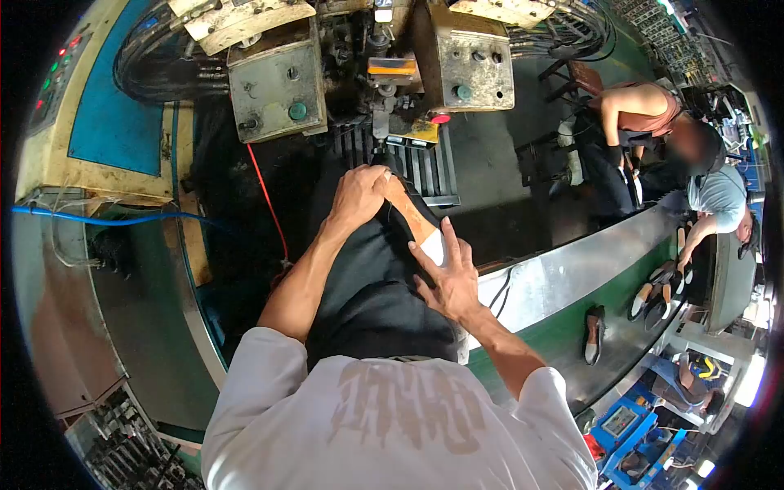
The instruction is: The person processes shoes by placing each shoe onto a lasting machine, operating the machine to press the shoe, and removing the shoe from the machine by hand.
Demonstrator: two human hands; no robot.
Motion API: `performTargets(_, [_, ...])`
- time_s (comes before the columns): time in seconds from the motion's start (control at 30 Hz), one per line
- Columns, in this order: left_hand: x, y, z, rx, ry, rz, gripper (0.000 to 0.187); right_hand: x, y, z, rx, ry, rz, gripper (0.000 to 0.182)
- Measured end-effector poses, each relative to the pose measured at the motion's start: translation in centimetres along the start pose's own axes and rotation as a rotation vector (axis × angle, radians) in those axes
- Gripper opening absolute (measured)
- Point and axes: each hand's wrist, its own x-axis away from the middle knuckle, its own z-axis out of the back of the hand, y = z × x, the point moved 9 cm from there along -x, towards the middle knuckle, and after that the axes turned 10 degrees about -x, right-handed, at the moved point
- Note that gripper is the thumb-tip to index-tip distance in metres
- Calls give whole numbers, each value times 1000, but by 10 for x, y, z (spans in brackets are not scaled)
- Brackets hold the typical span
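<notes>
Braces a shoe (413, 212), apparently for steadiness.
Clasps its far end in curled left fingers (377, 179); rests right fingers (450, 242), spread, along the white end (434, 248).

Shoe workshop: machine (390, 69), conveyor (549, 344), shoes (595, 327)

A person's two bare arms reach forward from bent elbows and draw together before the body. The left forearm (298, 282) slants inward to the left hand (359, 196), back uppermost, its fingers curled in a firm grip. Nearer the torso, the right hand (449, 273) spreads its fingers forward, thumb held apart from them, as the right forearm (505, 349) angles in from the opposite side. The hands sit near each other, not touching.
</notes>
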Motion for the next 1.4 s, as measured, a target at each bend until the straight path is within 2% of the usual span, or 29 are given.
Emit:
performTargets(0.07, [-5, 1, -2, -3, 5, 1, 23, 1, 0, 1, -20, 20, -12, 76])
performTargets(0.13, [-13, -5, -19, -26, -212, -27, 34, 0, -3, 12, -60, 56, -17, 72])
performTargets(0.17, [-18, -9, -13, -23, -192, -37, 34, 2, -4, 22, -132, 84, -20, 70])
performTargets(0.23, [-14, -34, -33, 814, -485, 268, 53, 0, -7, 48, -154, 156, 0, 67])
performTargets(0.27, [-23, -50, -36, 923, -462, 328, 70, -2, -10, 65, -150, 188, 7, 65])
performTargets(0.3, [-38, -64, -52, 922, -465, 311, 70, -9, -18, 88, -128, 229, 19, 65])
performTargets(0.37, [-78, -108, -64, 279, -11, 87, 46, -36, -35, 133, -91, 328, 76, 65])
performTargets(0.4, [-90, -130, -102, 69, 56, -17, 48, -56, -48, 157, -61, 373, 91, 66])
performTargets(0.43, [-88, -127, -128, 28, -34, 29, 48, -80, -58, 177, -44, 436, 119, 67])
performTargets(0.5, [-73, -77, -133, -413, -122, -248, 46, -136, -69, 204, 22, 549, 163, 71])
performTargets(0.53, [-72, -71, -129, -410, -111, -263, 46, -166, -73, 214, 50, 567, 159, 74])
performTargets(0.6, [-76, -94, -121, -210, -189, -34, 46, -225, -71, 220, 28, 609, 160, 72])
performTargets(0.63, [-68, -95, -111, -253, -143, -86, 47, -251, -68, 217, 57, 669, 226, 72])
performTargets(0.7, [-46, -78, -56, -338, -50, 6, 49, -293, -58, 207, 51, 610, 124, 72])
performTargets(0.77, [-17, -91, -43, -392, 0, 91, 46, -317, -51, 188, 47, 580, 68, 73])
performTargets(0.83, [0, -99, -37, -395, 113, 70, 39, -326, -48, 169, 140, 583, 38, 74])
performTargets(0.87, [0, -103, -37, -414, 111, 87, 38, -329, -45, 166, 89, 579, 17, 74])
performTargets(1.03, [-9, -109, -34, -441, -23, 168, 33, -324, -52, 160, 133, 626, 33, 80])
performTargets(1.13, [-11, -108, -39, -428, -36, 166, 31, -317, -72, 146, 115, 524, -5, 93])
performTargets(1.17, [-12, -103, -39, -430, -31, 141, 31, -314, -74, 144, 111, 537, 19, 95])
performTargets(1.23, [-12, -100, -42, -451, -176, 199, 37, -309, -67, 145, 28, 618, 64, 91])
performTargets(1.27, [-11, -94, -39, -444, -188, 215, 36, -307, -60, 143, -45, 613, 72, 90])
performTargets(1.4, [-17, -102, -43, -426, -136, 201, 36, -298, -62, 130, 47, 645, 200, 88])
